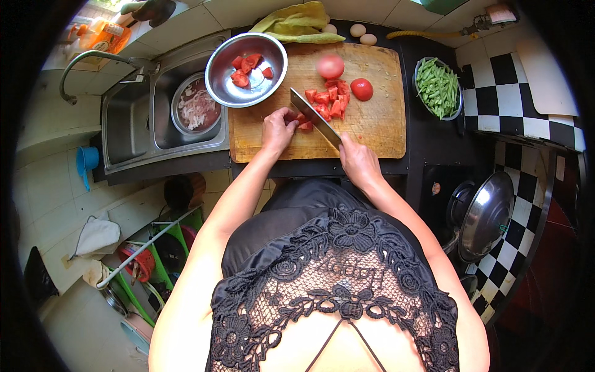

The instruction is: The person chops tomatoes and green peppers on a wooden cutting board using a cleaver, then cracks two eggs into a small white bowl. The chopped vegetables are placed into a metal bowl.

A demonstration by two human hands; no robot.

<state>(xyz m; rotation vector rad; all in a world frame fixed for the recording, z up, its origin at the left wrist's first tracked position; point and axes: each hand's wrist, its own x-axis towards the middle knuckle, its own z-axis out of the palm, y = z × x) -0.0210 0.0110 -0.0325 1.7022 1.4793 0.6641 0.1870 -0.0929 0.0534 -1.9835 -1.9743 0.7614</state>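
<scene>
My right hand [359, 159] grips a cleaver [317, 120], its blade slanting up and left across the wooden cutting board [376, 125]. My left hand [278, 130] has its fingertips against a few tomato pieces [304, 124] on the blade's left side. Right of the blade lies a heap of cut tomato chunks [333, 100]. Behind the heap sits a larger tomato [330, 66], somewhat blurred, and a tomato half or small tomato [362, 89] rests to its right. A steel bowl [218, 90] with several tomato wedges [242, 69] overlaps the board's far left corner.
At left, a double steel sink [125, 139] holds a basin [176, 118] of pale sliced food in liquid. A bowl of cut green beans [437, 88] stands at right. Eggs [358, 30] and a yellow-green cloth [293, 21] lie behind the board. A lidded wok [485, 216] sits lower right.
</scene>
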